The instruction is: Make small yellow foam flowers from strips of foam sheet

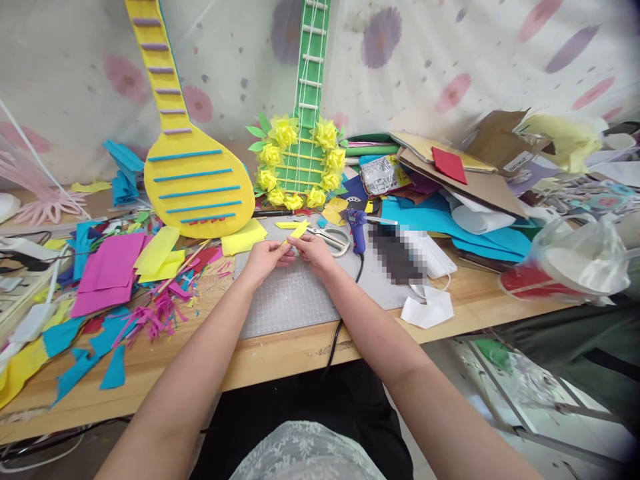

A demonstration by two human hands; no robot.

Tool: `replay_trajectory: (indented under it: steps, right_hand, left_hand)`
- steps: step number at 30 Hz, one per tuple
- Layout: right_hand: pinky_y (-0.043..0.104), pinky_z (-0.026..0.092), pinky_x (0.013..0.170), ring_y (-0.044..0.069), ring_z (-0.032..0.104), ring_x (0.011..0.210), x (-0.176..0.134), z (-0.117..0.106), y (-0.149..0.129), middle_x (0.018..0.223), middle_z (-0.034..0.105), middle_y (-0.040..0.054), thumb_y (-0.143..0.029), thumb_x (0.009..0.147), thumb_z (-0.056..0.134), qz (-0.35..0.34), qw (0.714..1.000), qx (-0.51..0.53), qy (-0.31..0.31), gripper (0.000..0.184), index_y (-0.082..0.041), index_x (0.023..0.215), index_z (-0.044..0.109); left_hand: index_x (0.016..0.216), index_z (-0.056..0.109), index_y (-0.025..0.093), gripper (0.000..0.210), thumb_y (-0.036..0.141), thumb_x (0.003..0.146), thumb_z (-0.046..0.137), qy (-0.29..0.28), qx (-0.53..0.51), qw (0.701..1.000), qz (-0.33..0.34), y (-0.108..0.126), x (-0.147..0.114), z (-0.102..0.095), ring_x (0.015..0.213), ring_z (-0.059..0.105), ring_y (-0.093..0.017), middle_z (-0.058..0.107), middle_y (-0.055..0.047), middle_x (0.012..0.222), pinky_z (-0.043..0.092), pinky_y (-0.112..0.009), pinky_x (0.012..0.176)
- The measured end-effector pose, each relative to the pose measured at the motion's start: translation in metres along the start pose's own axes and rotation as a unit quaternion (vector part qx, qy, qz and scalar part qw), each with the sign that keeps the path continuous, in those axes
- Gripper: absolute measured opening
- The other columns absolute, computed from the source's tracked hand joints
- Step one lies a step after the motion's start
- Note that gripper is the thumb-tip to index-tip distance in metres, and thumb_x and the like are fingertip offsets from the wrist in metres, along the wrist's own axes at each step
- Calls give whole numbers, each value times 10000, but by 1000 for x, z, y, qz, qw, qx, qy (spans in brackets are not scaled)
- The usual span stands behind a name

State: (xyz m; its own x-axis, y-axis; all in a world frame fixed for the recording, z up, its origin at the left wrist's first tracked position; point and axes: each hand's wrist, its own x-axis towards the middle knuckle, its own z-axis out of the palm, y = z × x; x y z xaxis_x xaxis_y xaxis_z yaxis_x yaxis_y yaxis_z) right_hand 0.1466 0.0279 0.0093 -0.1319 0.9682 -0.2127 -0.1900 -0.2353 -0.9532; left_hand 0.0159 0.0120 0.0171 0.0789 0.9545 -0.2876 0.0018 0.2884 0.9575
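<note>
While the left hand (269, 259) and right hand (314, 251) both pinch the yellow strip (299, 230), just left of the scissors (326, 234), the step seems to be shaping it; the next move probably calls for light, even finger pressure.

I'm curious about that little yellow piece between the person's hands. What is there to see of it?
The little yellow piece is small, narrow and bright yellow, and looks like paper. The fingertips of the left hand and the right hand meet at its nearer end, covering part of it. The far end sticks out freely, slanting away and to the right. It is held over the grey gridded mat. Whether it is folded or layered is too small to tell.
</note>
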Motion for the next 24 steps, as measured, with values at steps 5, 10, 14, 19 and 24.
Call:
replay_trajectory:
  steps: [5, 10, 14, 19, 24]
  right_hand:
    - [205, 158, 382, 15, 255, 378, 5, -4, 1, 416, 368, -89, -445, 512, 777, -34, 999, 35, 18, 410, -167, 533, 476]
    - [204, 151, 380, 12, 259, 366, 5, -3, 0, 418, 384, -91, -446, 490, 783, -29, 997, 65, 42, 417, -169, 539, 476]
    - [201, 158, 378, 11, 266, 366, 4, -3, -2, 420, 381, -91, -437, 492, 780, -30, 995, 85, 37, 408, -168, 538, 477]
    - [202, 164, 372, 16, 276, 368, 6, -4, -3, 428, 401, -84, -425, 537, 758, -38, 994, 78, 69, 394, -174, 532, 455]
    - [181, 181, 367, 17, 305, 390, 7, -9, -8, 466, 437, -74, -404, 582, 732, -31, 991, 85, 97, 355, -172, 563, 464]
  left_hand:
    - [718, 644, 97, 167, 251, 696, 705, 20, 8, 1000, -9, 0, -1, 1, 586, 659, -138, 681, -56, 648, 556, -275, 625]
    - [702, 649, 100, 144, 233, 693, 704, 13, 16, 1000, -10, 5, -3, 1, 587, 665, -143, 688, -61, 641, 556, -268, 627]
    - [711, 657, 102, 119, 216, 704, 691, 10, 29, 999, -20, 10, -3, 0, 600, 671, -149, 699, -72, 661, 554, -271, 633]
    - [741, 669, 99, 127, 218, 701, 693, -10, 26, 999, -28, 10, -3, -5, 603, 672, -145, 703, -74, 673, 545, -240, 591]
    - [745, 658, 92, 95, 177, 707, 675, 43, -21, 999, -22, 12, -1, -8, 592, 661, -122, 700, -68, 669, 543, -216, 588]
